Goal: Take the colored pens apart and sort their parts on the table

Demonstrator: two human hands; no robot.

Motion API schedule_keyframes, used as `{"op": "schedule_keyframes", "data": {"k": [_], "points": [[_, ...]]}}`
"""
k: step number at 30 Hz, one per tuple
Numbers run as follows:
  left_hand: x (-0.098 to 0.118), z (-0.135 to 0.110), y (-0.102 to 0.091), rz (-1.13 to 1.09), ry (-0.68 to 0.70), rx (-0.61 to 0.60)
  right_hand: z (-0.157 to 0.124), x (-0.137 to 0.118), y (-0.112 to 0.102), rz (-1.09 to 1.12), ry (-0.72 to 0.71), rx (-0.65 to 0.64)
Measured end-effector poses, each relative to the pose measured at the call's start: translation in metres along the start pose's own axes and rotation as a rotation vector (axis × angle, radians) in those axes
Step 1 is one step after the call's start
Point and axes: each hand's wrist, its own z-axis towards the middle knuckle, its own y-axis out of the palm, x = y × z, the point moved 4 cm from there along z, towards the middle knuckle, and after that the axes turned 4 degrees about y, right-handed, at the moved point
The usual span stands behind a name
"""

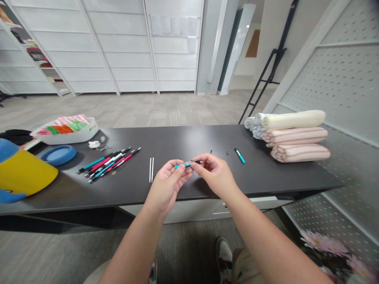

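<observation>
Both hands up over the dark table (174,140), near its front edge, working one short blue pen piece (187,164) between them. Left hand (166,183): thumb and fingers pinching the blue end. Right hand (218,173): thumb and index finger on the dark end; its other fingers are curled, partly hidden. Piece sits roughly level, held above the tabletop. Can't tell whether it's one part or two joined; the fingertips cover the right end.

Loose parts around the hands: two thin white sticks (151,169) side by side on the table, just left of the left hand. Beyond the right hand, a tiny teal bit (211,151), then a small spring-like part (227,153), then a blue and black pen half (239,156) lying at a slant.

Left side: pile of pens (109,162) in black, red, blue and white, all lying roughly the same way. White crumpled paper (94,144) just behind it. Further left, a round blue lid (60,154), a yellow jug (28,173) and a white basket (66,137) with colourful cloth inside. Right end: stacked rolled towels (296,136), cream and pink-striped.
</observation>
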Motion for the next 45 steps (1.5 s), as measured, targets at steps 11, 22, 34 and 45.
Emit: {"op": "schedule_keyframes", "data": {"k": [11, 22, 34, 45], "points": [[-0.004, 0.002, -0.001, -0.166, -0.234, 0.072, -0.002, -0.013, -0.004, -0.186, -0.161, 0.070], [-0.001, 0.003, -0.003, -0.162, -0.222, 0.083, 0.001, -0.014, -0.021, -0.072, -0.194, 0.241], [-0.003, 0.001, 0.003, -0.065, -0.055, 0.055, -0.008, -0.018, -0.020, -0.344, -0.218, 0.267], [-0.003, 0.001, 0.004, -0.009, -0.017, -0.049, -0.007, -0.017, 0.006, -0.464, -0.279, -0.047]]}}
